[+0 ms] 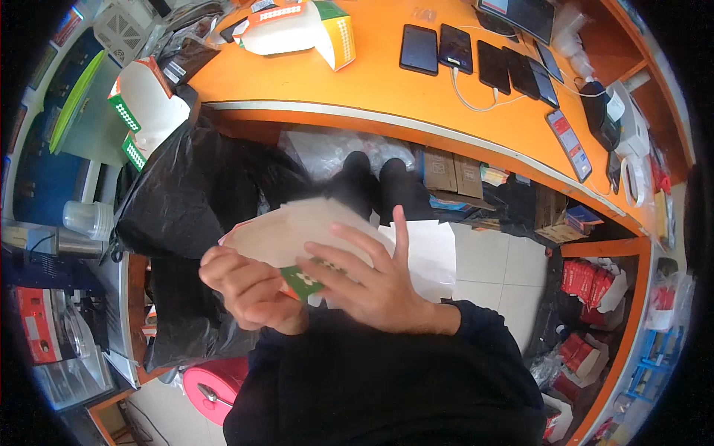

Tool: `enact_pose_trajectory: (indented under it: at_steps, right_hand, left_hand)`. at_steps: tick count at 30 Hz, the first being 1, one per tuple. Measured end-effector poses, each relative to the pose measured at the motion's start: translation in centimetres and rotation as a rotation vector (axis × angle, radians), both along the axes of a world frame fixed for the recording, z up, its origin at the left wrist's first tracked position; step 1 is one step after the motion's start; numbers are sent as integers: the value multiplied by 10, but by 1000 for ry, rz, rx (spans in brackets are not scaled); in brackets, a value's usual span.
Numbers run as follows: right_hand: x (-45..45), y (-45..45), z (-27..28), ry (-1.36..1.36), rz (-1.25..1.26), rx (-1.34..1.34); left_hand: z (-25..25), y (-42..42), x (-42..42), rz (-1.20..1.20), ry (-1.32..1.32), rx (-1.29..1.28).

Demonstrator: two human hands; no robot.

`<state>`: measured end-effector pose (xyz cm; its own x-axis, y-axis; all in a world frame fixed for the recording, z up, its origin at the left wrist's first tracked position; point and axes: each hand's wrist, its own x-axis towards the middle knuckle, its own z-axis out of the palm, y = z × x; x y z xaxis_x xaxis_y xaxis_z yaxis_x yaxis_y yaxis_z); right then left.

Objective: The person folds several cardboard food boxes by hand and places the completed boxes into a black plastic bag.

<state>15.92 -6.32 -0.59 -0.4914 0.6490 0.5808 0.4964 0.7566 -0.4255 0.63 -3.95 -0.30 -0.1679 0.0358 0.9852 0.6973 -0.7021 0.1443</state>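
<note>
A folded paperboard food box (312,228), pale on its inner face, is between my hands above my lap and partly blurred. A green patterned panel (304,280) of it shows below the pale face. My left hand (254,290) grips the box's left edge, fingers curled around it. My right hand (374,279) lies against the box with its fingers spread and its thumb raised apart. White sheets (432,256) show behind my right hand. To the left, a large black plastic bag (173,195) bulges, with an opened patterned box (159,103) on top.
On the orange table (312,83) lie another opened box (290,33), several smartphones (418,49) and charging cables. A pink round lid (209,390) is at lower left. Red packets (588,281) fill a shelf at right. Cardboard boxes (452,173) stand under the table.
</note>
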Motion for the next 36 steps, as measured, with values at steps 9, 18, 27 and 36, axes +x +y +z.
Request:
enact_pose_trajectory:
  at_steps: [9,18,27,36]
  right_hand:
    - [31,35,5,128,-122,-151]
    - [65,64,24,180,-190,-232]
    - [72,61,8,317,-169,88]
    - [78,50,18,64,116,250]
  left_hand:
    - [18,22,13,2,-194,-365]
    - [-5,-4,9,-613,-625,-1175]
    - [-34,9,8,-815,-971,-1170]
    - [-47,16,1,-1069,-988,-1385]
